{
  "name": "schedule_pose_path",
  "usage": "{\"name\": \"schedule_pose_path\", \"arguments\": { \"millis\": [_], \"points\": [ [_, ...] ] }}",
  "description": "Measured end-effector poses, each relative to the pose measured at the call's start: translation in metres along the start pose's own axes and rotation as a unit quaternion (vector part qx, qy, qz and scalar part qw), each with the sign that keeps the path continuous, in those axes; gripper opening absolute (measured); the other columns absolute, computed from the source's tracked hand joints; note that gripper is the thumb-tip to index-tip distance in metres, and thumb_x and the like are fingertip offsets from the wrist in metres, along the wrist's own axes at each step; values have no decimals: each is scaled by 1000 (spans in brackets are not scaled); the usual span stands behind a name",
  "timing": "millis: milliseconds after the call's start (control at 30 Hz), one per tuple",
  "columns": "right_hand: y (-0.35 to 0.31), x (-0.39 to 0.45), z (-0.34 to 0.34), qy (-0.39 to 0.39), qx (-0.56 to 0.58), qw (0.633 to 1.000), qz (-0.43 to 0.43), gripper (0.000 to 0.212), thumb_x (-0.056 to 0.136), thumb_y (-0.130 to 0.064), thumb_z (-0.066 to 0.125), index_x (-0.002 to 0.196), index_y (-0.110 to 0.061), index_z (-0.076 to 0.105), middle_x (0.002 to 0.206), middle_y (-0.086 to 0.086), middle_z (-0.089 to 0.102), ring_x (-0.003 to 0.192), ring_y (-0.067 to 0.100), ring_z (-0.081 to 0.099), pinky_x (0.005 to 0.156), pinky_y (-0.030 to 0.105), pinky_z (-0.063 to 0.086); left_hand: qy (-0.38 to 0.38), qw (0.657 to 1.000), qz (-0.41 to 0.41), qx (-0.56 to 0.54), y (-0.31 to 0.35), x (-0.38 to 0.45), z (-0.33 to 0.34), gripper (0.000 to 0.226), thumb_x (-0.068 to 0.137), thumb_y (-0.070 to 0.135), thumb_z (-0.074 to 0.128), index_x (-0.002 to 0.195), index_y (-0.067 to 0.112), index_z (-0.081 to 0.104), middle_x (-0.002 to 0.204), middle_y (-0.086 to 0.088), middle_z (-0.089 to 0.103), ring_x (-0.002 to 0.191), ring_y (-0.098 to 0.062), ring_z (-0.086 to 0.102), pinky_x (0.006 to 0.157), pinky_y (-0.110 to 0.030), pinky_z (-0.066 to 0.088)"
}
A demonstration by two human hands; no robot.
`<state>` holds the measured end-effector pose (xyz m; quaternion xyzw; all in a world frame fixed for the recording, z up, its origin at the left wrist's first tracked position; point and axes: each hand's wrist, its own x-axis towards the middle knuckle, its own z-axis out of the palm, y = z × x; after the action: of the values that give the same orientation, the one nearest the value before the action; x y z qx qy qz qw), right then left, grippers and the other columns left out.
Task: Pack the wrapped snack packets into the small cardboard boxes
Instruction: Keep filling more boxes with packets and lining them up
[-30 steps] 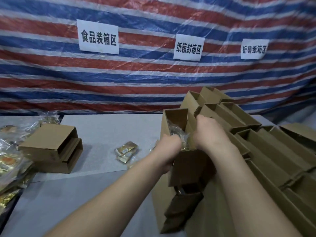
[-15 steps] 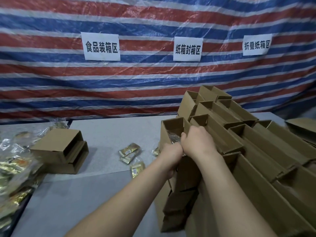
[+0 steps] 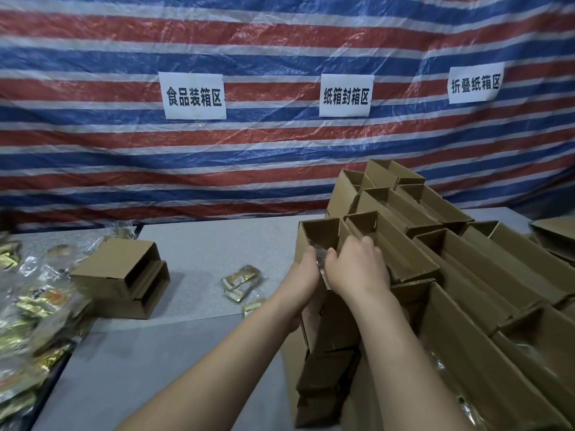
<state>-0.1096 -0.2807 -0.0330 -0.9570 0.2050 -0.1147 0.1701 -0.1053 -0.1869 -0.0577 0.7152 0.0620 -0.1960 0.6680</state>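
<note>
Standing open-topped among a stack of cardboard boxes [image 3: 435,244] at right, one small box [image 3: 320,234] has both hands at its mouth. Left hand [image 3: 303,275] and right hand [image 3: 357,269] meet there, fingers curled, pinching a clear wrapped packet [image 3: 320,259] at the box rim. Loose packets [image 3: 241,279] lie on the grey surface [image 3: 202,244]; a heap of packets [image 3: 28,312] sits far left beside a box lying on its side [image 3: 119,276].

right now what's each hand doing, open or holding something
Left hand: fingers curled on the clear-wrapped packet at the open box.
Right hand: fingers curled on the same packet.
</note>
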Motion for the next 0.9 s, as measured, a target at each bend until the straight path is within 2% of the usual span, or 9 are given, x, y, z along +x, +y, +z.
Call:
{"name": "schedule_pose_path", "arguments": {
  "millis": [100,133,233,300,400,533,633,733,900],
  "points": [
    [3,-2,3,16,-10,1000,-5,49,100,-41,46,137,-10,51,144,14,45,131,30,44,101,43,45,-1,1000,20,10,-5,2,-1,36,104,53,24,90,36,52,84,25,47,73,8,48,65,-24,39],
    [4,-3,4,23,-13,1000,-8,48,100,-41,47,136,-11,52,144,14,46,131,30,45,102,43,45,1,1000,25,18,-7,2,-2,35,104,52,26,87,36,52,81,25,47,69,11,46,64,-24,39],
    [4,-2,7,55,-5,998,-21,45,98,-43,48,133,-14,56,141,12,49,129,29,48,103,44,47,-8,999,30,20,-13,11,-4,33,104,49,29,113,34,58,112,13,59,92,0,50,80,-34,41],
    [2,-1,6,75,13,997,-30,45,97,-44,50,131,-16,57,139,11,52,126,27,51,100,43,50,-16,999,28,16,-16,15,-8,38,103,50,29,123,30,54,119,4,60,96,-7,50,75,-32,41],
    [1,-3,4,99,41,993,-50,43,97,-43,52,129,-17,58,133,9,55,122,25,53,95,41,51,4,1000,16,8,-28,16,-19,27,100,51,27,100,34,48,89,9,48,82,-8,43,74,-33,38],
    [-8,-11,1,129,138,972,-141,18,97,-38,53,108,-26,62,102,-8,59,94,7,56,74,25,47,7,1000,16,19,-47,17,-45,26,99,42,33,82,31,50,94,13,50,92,-14,49,81,-36,41],
    [-36,-17,3,63,236,953,-179,12,99,-35,52,91,-31,61,85,-15,60,75,0,57,58,16,41,22,1000,0,18,-63,21,-77,19,99,35,38,92,20,47,97,-1,48,89,-19,44,76,-35,39],
    [-71,-25,22,-2,266,945,-191,15,99,-36,51,92,-31,63,78,-14,62,70,-1,59,54,13,40,79,996,8,44,-87,25,-124,23,101,34,39,92,19,54,97,3,59,90,-16,56,76,-32,44],
    [-113,-43,80,-84,288,939,-166,27,98,-33,52,122,-29,62,87,-15,63,79,1,61,73,27,50,211,961,13,177,-137,39,-227,26,100,29,40,89,12,56,87,0,60,76,-14,54,66,-31,40]
  ]
}}
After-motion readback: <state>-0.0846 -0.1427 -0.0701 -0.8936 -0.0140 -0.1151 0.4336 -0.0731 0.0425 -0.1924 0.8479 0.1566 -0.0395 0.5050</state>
